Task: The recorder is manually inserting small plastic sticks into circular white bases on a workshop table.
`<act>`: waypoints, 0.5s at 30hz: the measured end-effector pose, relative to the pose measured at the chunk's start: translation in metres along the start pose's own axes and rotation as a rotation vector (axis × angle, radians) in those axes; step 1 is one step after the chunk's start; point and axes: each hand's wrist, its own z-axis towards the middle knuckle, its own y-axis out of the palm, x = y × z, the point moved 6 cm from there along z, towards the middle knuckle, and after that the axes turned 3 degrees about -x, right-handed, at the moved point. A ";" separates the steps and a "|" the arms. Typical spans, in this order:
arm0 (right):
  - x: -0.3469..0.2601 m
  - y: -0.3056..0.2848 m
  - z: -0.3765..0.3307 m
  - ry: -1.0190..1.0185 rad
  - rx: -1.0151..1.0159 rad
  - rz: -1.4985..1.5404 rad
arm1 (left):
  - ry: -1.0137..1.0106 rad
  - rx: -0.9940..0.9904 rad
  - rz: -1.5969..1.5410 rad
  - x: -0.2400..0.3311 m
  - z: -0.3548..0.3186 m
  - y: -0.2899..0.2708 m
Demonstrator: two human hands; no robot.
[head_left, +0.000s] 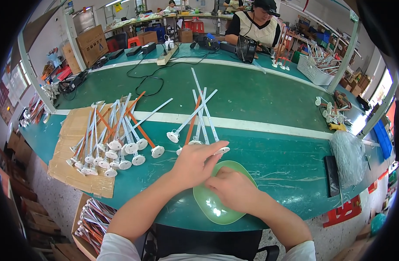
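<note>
My left hand (194,162) is closed on a pale strip with a round white base; the base (222,151) shows beside my stretched index finger. Beside it sits a light green bowl (200,198), with bright glints low inside. My right hand (234,190) reaches into the bowl with curled fingers, their tips pressed together; whatever they hold is hidden. Just beyond my left hand lie several similar strips in pale blue and orange, one with its white round base (173,136) in view.
Many more strips with white bases (138,159) lie on flattened cardboard (60,169) at left. A cardboard box (80,209) of strips stands below the table edge. At right are a black block (331,176) and clear plastic wrap (348,158). A person (258,26) sits opposite behind a fan (246,48).
</note>
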 end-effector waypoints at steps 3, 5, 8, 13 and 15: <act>0.000 -0.001 -0.002 -0.035 -0.038 -0.021 | -0.006 -0.016 0.000 0.000 0.000 0.001; 0.003 -0.004 -0.006 -0.018 -0.079 -0.013 | -0.013 -0.016 0.000 -0.001 0.000 0.001; 0.008 -0.010 -0.013 0.037 -0.147 0.000 | -0.003 0.017 -0.015 -0.001 0.000 0.000; -0.007 -0.007 -0.013 -0.094 -0.105 0.126 | -0.019 -0.035 -0.001 0.000 -0.001 0.003; -0.006 -0.003 -0.012 -0.071 -0.152 0.142 | -0.030 -0.042 -0.002 0.000 -0.001 0.002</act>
